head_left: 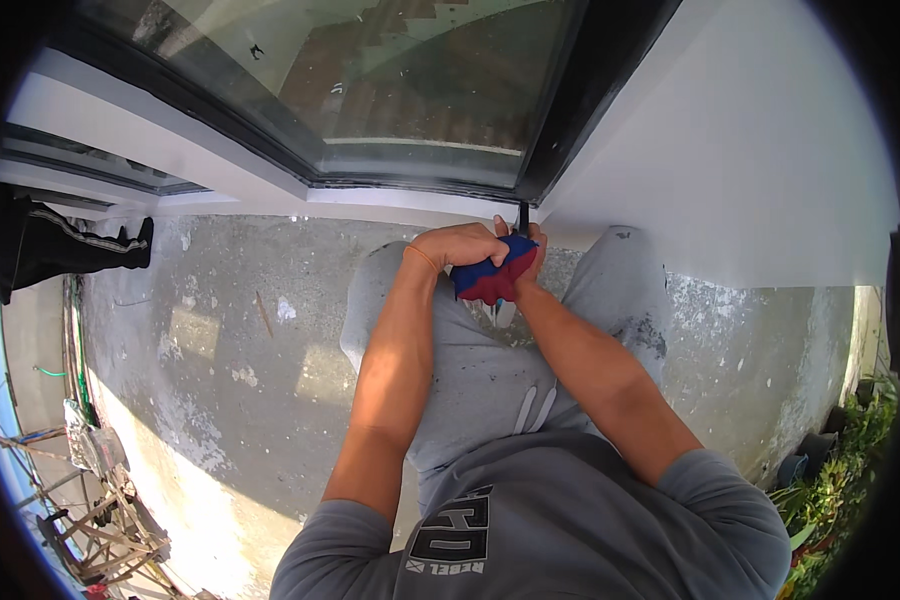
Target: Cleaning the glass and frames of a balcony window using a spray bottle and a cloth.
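Both hands meet in front of my knees, close to the window's lower right corner. A bunched blue and red cloth (492,272) is between them. My left hand (462,246) is closed, its thumb and fingers pressing the cloth from the left. My right hand (536,250) is closed on the right side of the same cloth, which partly covers its fingers. A narrow dark strip (523,218) sticks up above the right hand toward the window frame (536,180); what it belongs to is hidden. Below the cloth a small white piece (500,314) shows, too small to name.
A glass window (420,90) in a black frame stands ahead, with a white wall (750,150) to the right. Another person's dark-clothed leg (70,245) is at far left. Stacked wooden poles (100,530) lie lower left; plants (850,460) line the right. Worn concrete floor (240,330) surrounds me.
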Motion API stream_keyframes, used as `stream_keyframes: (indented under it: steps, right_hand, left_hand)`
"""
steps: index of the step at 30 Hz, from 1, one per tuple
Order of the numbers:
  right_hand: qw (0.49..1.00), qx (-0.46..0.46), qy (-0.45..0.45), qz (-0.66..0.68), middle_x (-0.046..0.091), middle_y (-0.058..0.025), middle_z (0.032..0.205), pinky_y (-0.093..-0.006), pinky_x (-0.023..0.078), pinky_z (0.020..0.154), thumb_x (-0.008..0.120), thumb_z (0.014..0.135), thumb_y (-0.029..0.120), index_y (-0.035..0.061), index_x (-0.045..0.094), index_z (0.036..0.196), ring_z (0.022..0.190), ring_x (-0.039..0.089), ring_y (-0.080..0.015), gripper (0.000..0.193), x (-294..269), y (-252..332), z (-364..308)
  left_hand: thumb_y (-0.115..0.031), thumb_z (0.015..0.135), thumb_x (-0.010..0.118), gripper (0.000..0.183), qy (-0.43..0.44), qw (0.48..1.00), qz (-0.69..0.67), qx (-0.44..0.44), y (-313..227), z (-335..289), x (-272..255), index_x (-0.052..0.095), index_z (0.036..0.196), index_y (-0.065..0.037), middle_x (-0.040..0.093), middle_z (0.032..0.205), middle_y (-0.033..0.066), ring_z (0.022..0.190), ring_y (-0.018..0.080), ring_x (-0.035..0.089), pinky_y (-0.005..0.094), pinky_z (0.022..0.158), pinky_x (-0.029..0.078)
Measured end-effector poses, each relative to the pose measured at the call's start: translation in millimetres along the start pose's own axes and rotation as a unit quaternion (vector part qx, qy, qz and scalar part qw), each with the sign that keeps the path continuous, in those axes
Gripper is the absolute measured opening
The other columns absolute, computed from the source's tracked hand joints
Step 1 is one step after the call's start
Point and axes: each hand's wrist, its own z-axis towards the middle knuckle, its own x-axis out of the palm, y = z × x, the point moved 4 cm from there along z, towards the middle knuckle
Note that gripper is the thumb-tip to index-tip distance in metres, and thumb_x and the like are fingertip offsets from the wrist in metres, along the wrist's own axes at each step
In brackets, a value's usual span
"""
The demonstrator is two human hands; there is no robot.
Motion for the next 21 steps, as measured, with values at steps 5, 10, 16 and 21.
stream_keyframes:
  steps: [5,10,16,21]
  right_hand:
    - [0.999,-0.021,-0.015,0.044,0.053,-0.008,0.071,-0.0409,0.046,0.07,0.079,0.085,0.033,0.0022,0.059,0.081,0.068,0.055,-0.0255,0.037,-18.4,18.4,-7.1]
    - [0.96,-0.239,0.079,0.125,0.052,-0.0103,0.078,-0.0394,0.043,0.063,0.076,0.089,0.02,-0.0007,0.06,0.081,0.067,0.054,-0.0257,0.027,-96.6,101.5,-44.9]
    - [0.929,-0.258,0.11,0.242,0.054,-0.0064,0.086,-0.0312,0.045,0.065,0.073,0.091,0.016,0.0003,0.059,0.093,0.075,0.058,-0.0171,0.021,-166.7,126.0,-47.4]
    - [0.932,-0.271,0.07,0.229,0.058,-0.0055,0.081,-0.0297,0.048,0.067,0.069,0.096,0.02,0.0025,0.055,0.098,0.07,0.061,-0.0141,0.022,-172.0,109.2,-43.0]
  left_hand:
    - [-0.023,0.083,0.059,0.057,-0.379,0.894,-0.185,-0.152,49.2,-3.6,-39.0,0.052,0.123,0.018,0.066,0.111,0.0308,0.105,0.0381,0.066,0.0436,0.095,0.049]
    - [-0.024,0.09,0.064,0.075,-0.676,0.681,-0.271,-0.073,89.0,-8.8,-80.0,0.023,0.143,0.009,0.06,0.123,0.036,0.117,0.044,0.062,0.0461,0.1,0.049]
    - [-0.026,0.095,0.064,0.064,-0.762,0.473,-0.364,-0.251,246.1,-14.0,-158.5,0.035,0.148,-0.006,0.059,0.137,0.0213,0.121,0.0376,0.062,0.0445,0.1,0.053]
    - [-0.025,0.098,0.059,0.054,-0.706,0.487,-0.504,-0.1,268.0,-1.4,-172.9,0.05,0.15,-0.012,0.056,0.148,0.0089,0.127,0.0237,0.061,0.0384,0.099,0.054]
